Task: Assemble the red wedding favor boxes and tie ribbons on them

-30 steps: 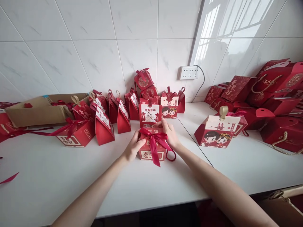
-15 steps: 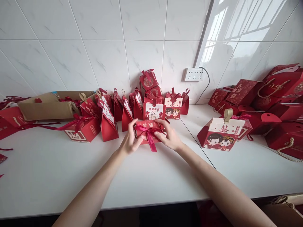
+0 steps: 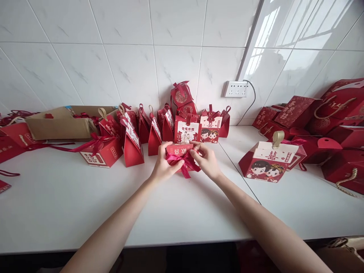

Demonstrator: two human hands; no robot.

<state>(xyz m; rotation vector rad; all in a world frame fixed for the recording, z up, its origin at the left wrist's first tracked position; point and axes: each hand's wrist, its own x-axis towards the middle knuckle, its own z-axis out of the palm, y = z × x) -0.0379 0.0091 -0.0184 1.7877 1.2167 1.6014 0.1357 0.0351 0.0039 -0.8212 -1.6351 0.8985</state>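
Note:
In front of me on the white table is a small red gift box [image 3: 179,149] with pale lettering, its top facing up toward me. A crimson satin ribbon [image 3: 186,162] is tied in a bow across it, with a tail hanging down the front. My left hand [image 3: 166,163] is closed around the box's left side, the thumb lying against the bow. At the right corner of the box, my right hand [image 3: 207,159] pinches with thumb and forefinger by the bow's right loop. The fingers partly hide that corner and the ribbon there.
Behind my hands stand several red triangular boxes [image 3: 132,146] in a row. A cardboard box [image 3: 58,129] and a ribboned red box [image 3: 101,151] are to the left. One cartoon-printed box [image 3: 265,163] and piled red boxes [image 3: 298,110] occupy the right. A power socket [image 3: 236,89] is on the tiled wall.
The right thumb and fingers have moved from lying across the box to a pinch at its right corner. The bow looks wider and its tail is shifted. The view has shifted slightly.

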